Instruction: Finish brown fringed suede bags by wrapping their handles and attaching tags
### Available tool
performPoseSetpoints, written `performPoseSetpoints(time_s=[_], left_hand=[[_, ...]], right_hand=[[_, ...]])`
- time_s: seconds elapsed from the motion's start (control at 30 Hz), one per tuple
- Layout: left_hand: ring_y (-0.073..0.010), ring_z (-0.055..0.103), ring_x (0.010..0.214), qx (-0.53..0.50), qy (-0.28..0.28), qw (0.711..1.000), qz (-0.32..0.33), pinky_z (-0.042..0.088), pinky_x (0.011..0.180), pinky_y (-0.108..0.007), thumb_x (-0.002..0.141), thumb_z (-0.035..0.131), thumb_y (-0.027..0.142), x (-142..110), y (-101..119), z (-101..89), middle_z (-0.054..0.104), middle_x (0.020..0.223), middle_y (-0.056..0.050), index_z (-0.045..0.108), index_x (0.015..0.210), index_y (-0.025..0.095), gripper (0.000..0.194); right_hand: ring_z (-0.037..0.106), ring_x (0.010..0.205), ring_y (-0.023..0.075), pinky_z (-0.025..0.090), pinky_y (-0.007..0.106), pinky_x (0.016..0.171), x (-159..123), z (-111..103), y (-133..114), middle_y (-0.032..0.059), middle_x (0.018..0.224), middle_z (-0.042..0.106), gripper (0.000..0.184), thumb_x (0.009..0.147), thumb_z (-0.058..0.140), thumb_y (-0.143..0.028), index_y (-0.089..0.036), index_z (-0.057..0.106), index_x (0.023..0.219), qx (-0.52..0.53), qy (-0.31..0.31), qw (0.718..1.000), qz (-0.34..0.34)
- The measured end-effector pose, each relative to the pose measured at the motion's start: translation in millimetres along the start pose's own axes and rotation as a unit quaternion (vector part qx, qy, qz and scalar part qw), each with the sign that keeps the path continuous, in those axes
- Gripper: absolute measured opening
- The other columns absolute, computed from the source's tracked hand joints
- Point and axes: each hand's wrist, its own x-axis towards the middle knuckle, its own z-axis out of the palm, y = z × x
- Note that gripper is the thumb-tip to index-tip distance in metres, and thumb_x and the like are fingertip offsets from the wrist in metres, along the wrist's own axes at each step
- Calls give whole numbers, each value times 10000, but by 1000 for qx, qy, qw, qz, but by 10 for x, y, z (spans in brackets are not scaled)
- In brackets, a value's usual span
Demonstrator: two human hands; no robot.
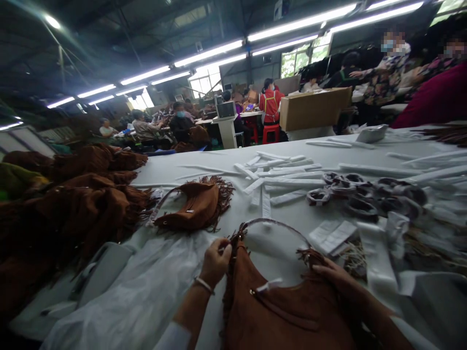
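Observation:
A brown fringed handbag lies in front of me on the white table, its wrapped strap arching away from me. At the strap's left end my left hand is closed, thumb and fingers pinched at the fringe of the bag. My right hand grips the upper right corner of the bag, below the strap's other end; part of its fingers is hidden. A small white wrap covers the zipper pull at the bag's opening. Farther off sits a second brown fringed bag, tilted, with its strap toward the left.
Brown fringed bags form a heap on the left. Clear plastic sheeting lies beside my left arm. White wrapped strips and wrapped coiled straps spread across the table. A cardboard box and several seated people are beyond.

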Motion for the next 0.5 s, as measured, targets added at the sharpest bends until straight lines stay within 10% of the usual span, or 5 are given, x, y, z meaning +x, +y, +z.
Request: performPoseSetpoints(time_s=[0.2,0.33,0.5], left_hand=[[-305,590,1248,-12,-23,1000,16,473,1056,-378,679,801,282,202,-65,355,633,1330,-202,540,1356,90,751],[-312,704,989,-1,14,1000,-7,554,905,-415,742,763,319,-349,-10,68,743,1043,-185,568,1307,44,658],[-378,503,1304,33,158,984,80,420,1084,-436,773,725,327,-1252,647,-451,635,1273,-209,622,1212,85,512]], right_hand=[[670,1066,336,534,490,948,-564,219,-393,112,1188,715,595,619,799,-368,-213,675,1180,10,-5,989,-147],[629,1138,321,509,473,981,-1303,515,-757,107,1277,667,630,640,807,-391,-233,627,1222,-20,5,964,-266],[649,1033,277,536,437,923,-2139,1071,-1089,92,1132,701,559,743,731,-343,-200,570,1258,-151,54,904,-396]])
